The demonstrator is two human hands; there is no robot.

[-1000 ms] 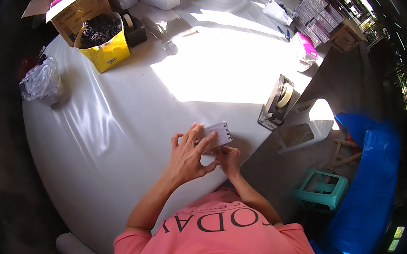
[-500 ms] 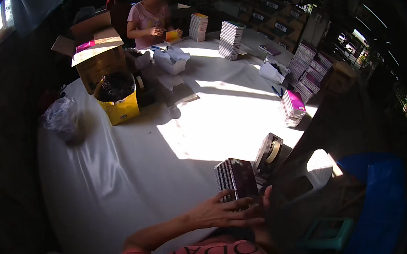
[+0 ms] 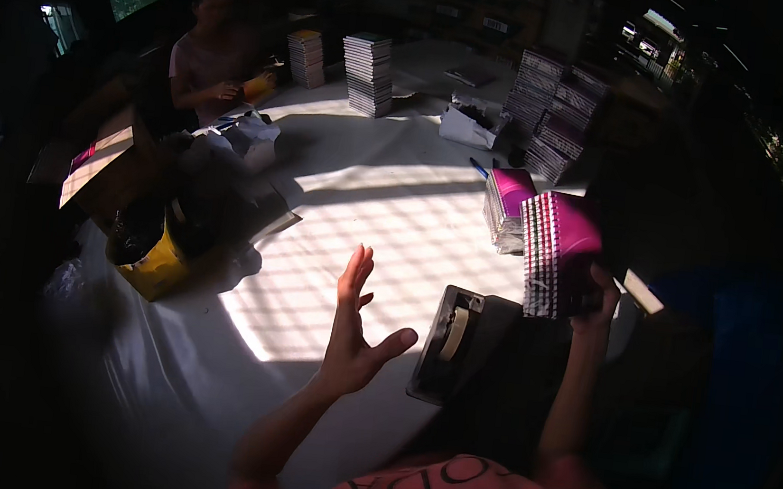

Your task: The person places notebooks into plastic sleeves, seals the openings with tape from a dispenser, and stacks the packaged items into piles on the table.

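My right hand [image 3: 599,298] grips a bundle of spiral-bound notebooks [image 3: 558,248] with magenta covers, raised at the table's right side. The bundle's coil edges face left, and it partly overlaps a stack of magenta-topped notebooks [image 3: 508,204] behind it. With thumb and fingers spread, my left hand [image 3: 357,322] hovers over the white table [image 3: 234,376] and holds nothing. Just right of that hand stands a black tape dispenser [image 3: 446,346] with a roll of tape in it.
Tall notebook stacks [image 3: 545,98] rise at the far right beside a white box [image 3: 469,127]. Farther back are two more stacks [image 3: 366,75]. A yellow container [image 3: 156,263] and an open carton [image 3: 100,157] are at left. Across the table, a person [image 3: 209,73] handles something orange.
The notebook bundle has gone from the near table edge up and to the right in my right hand. My left hand has let go and opened. The view has shifted too.
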